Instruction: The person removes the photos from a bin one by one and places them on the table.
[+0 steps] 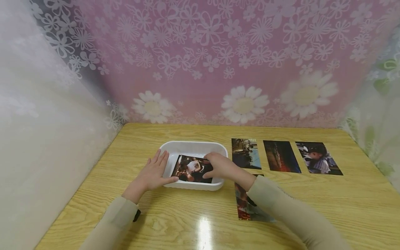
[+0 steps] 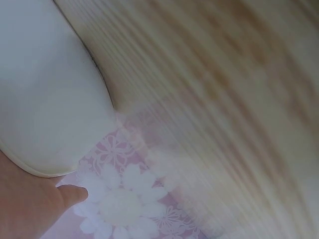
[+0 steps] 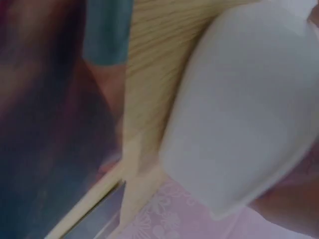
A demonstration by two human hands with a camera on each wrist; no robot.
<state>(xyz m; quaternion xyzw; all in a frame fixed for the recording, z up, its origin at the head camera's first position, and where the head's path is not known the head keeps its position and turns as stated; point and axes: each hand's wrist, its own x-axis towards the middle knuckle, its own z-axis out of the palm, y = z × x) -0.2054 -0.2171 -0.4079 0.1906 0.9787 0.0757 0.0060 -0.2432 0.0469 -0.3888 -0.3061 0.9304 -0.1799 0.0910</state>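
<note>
A white plastic tub (image 1: 195, 186) stands on the table, and a dark photo print (image 1: 191, 167) with a pale figure in its middle lies over its inside. My right hand (image 1: 221, 167) reaches over the tub's right side and holds the right part of this print, thumb below and fingers above. My left hand (image 1: 154, 172) rests at the tub's left rim with fingers spread straight, its thumb tip right at the print's lower left corner. In the left wrist view the tub's outer wall (image 2: 45, 94) hides most of that hand; the right wrist view likewise shows mainly the tub's wall (image 3: 244, 109).
On the wood-grain table (image 1: 175, 215), right of the tub, lie a beach-like print (image 1: 246, 152), a dark red-blue print (image 1: 281, 156) and a print of a person in a cap (image 1: 318, 158). Another print (image 1: 242, 205) is partly under my right forearm. Flowered cloth (image 1: 200, 69) hangs behind.
</note>
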